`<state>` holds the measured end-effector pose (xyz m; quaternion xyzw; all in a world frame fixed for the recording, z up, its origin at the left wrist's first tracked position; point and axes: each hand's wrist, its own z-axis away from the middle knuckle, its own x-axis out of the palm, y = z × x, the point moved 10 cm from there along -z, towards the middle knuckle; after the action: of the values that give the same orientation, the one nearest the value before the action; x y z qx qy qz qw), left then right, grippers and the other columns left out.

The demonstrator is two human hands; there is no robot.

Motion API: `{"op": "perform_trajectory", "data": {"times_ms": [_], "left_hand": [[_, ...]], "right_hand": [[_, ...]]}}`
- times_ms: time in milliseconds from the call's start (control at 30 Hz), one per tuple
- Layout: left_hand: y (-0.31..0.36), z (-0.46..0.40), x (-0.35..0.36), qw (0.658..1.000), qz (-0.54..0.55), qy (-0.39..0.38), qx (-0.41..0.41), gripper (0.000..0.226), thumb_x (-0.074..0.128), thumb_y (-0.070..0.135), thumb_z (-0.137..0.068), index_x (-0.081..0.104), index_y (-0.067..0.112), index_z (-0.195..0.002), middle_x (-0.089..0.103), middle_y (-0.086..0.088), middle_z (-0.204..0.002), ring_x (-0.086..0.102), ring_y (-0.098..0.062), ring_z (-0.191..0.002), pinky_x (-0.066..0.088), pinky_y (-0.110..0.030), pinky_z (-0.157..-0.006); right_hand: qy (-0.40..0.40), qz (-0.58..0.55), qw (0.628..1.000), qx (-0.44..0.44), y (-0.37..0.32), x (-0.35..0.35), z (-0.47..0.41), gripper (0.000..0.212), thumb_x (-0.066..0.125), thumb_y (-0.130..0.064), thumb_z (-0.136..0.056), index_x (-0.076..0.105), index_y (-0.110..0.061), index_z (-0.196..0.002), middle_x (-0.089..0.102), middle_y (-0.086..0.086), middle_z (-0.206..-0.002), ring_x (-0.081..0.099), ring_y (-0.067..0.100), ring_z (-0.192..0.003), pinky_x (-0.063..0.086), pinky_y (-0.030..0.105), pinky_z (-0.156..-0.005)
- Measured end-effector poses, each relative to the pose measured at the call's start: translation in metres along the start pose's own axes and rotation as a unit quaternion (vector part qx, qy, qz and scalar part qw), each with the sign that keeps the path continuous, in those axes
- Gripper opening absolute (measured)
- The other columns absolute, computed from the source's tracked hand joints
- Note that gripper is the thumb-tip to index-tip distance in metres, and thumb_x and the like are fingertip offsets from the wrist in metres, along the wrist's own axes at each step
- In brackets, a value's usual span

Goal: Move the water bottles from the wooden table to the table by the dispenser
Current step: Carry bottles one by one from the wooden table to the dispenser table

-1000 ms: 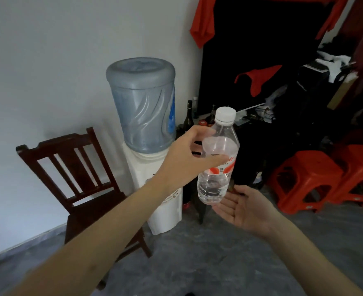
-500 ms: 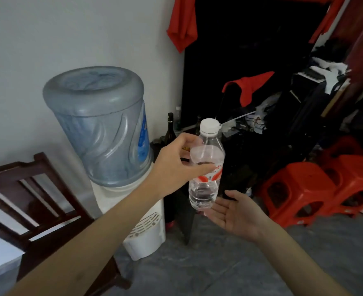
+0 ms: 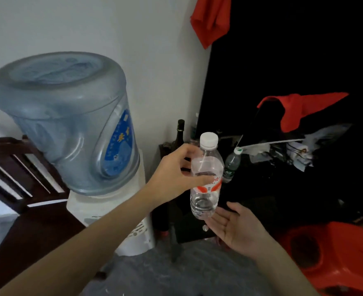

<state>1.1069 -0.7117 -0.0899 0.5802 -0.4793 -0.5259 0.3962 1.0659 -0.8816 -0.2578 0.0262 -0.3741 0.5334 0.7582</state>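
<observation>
Compared with half a second earlier, the dispenser and the dark table beside it fill more of the view, and the wooden chair has slid toward the left edge; both hands and the held bottle keep the same arrangement.

Water dispenser (image 3: pixel 112 212): white body carrying a large inverted blue jug (image 3: pixel 65 122), standing against the pale wall. Wooden chair (image 3: pixel 20 174): dark, at the left, partly behind the dispenser. Dark table (image 3: pixel 197 231): just right of the dispenser, cluttered; its top is hard to make out in shadow. Red plastic stool (image 3: pixel 336 259): lower right, on the grey floor. Red cloth (image 3: pixel 210 18): hanging at the top against a black backdrop.

Left hand (image 3: pixel 176 178): fingers and thumb clamped around the upper body of the water bottle (image 3: pixel 206 180), holding it upright in the air in front of the dark table. The bottle is clear, with a white cap, a red-and-white label and a little water in the base. Right hand (image 3: pixel 236 227): palm up, fingers spread apart, just below and beside the bottle's base; contact cannot be determined.

Second small bottle (image 3: pixel 231 165): green-labelled, white-capped, on the dark table behind the held bottle. Dark glass bottle (image 3: pixel 180 133): at the table's rear left corner.
</observation>
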Motion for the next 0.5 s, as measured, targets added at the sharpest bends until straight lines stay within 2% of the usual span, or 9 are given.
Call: {"op": "perform_trajectory", "data": {"times_ms": [167,233,367,500], "left_hand": [[-0.042,-0.031,0.023,0.997,0.014,0.052,-0.05,0.054,0.092,0.034,-0.071,0.062,0.042,-0.115,0.072,0.012,-0.116,0.072,-0.011,-0.106,0.06,-0.027,-0.086],[-0.066,-0.036,0.028,0.995,0.012,0.067,-0.075,0.057,0.092,0.032,-0.072,0.061,0.043,-0.118,0.072,0.011,-0.119,0.07,-0.013,-0.112,0.059,-0.032,-0.094],[-0.114,-0.051,0.035,0.991,0.003,0.067,-0.112,0.059,0.092,0.031,-0.074,0.06,0.044,-0.122,0.07,0.013,-0.124,0.068,-0.011,-0.117,0.056,-0.034,-0.101],[-0.165,-0.072,0.041,0.989,-0.011,0.063,-0.13,0.06,0.092,0.027,-0.076,0.059,0.039,-0.125,0.07,0.013,-0.125,0.067,-0.01,-0.119,0.055,-0.034,-0.103]], "right_hand": [[-0.009,0.028,0.997,0.066,-0.045,-0.033,-0.048,0.048,0.046,-0.03,-0.1,0.058,0.01,-0.123,0.066,0.031,-0.12,0.069,0.044,-0.104,0.051,0.046,-0.09],[-0.001,0.031,0.996,0.089,-0.052,-0.043,-0.072,0.047,0.046,-0.03,-0.101,0.06,0.01,-0.121,0.068,0.03,-0.117,0.07,0.043,-0.099,0.055,0.047,-0.087],[0.01,0.029,0.991,0.131,-0.05,-0.06,-0.128,0.046,0.048,-0.03,-0.1,0.06,0.01,-0.12,0.069,0.03,-0.114,0.072,0.042,-0.097,0.062,0.047,-0.076],[0.028,0.013,0.989,0.143,-0.049,-0.073,-0.184,0.046,0.048,-0.031,-0.1,0.06,0.008,-0.121,0.069,0.029,-0.114,0.071,0.04,-0.098,0.054,0.046,-0.086]]}}
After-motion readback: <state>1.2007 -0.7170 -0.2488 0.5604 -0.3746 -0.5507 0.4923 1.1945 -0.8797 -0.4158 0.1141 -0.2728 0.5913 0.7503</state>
